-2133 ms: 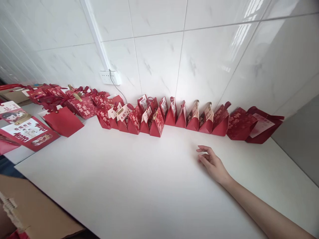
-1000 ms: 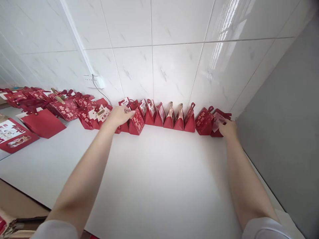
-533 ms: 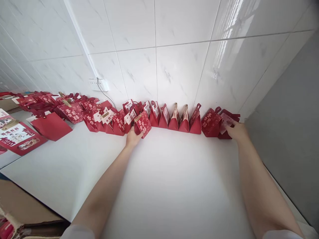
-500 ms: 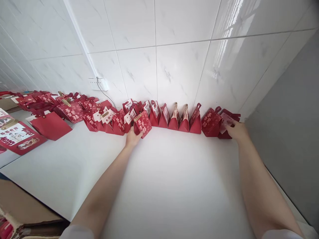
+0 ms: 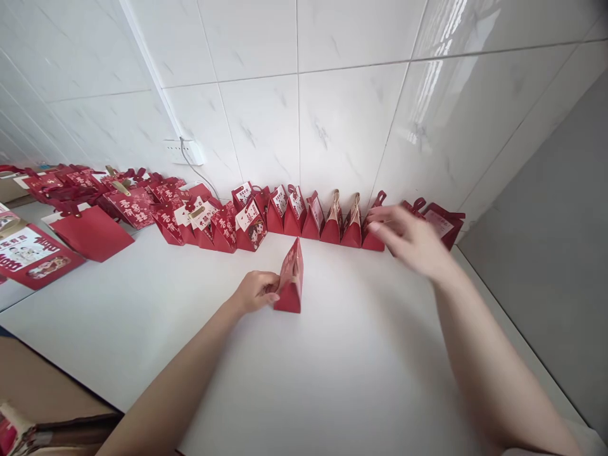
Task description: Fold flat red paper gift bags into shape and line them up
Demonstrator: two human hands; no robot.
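Observation:
My left hand [image 5: 256, 292] grips the side of a small red gift box [image 5: 291, 285] that stands upright on the white table [image 5: 332, 367], apart from the others. A row of several similar red gift boxes [image 5: 313, 218] lines the tiled wall behind it. My right hand [image 5: 408, 240] hovers in front of the right end of that row, blurred by motion, fingers spread and holding nothing.
More red bags and boxes [image 5: 118, 202] crowd the table's left end, with a larger flat red bag [image 5: 90, 231] and printed red box [image 5: 31, 253]. A wall socket [image 5: 187, 152] with a cable sits above. A cardboard carton [image 5: 42, 392] is at lower left; a grey wall [image 5: 546, 253] stands right.
My left hand has pulled one red gift box out of the row toward me. My right hand has let go of the rightmost bag and swung left, lifted off the table.

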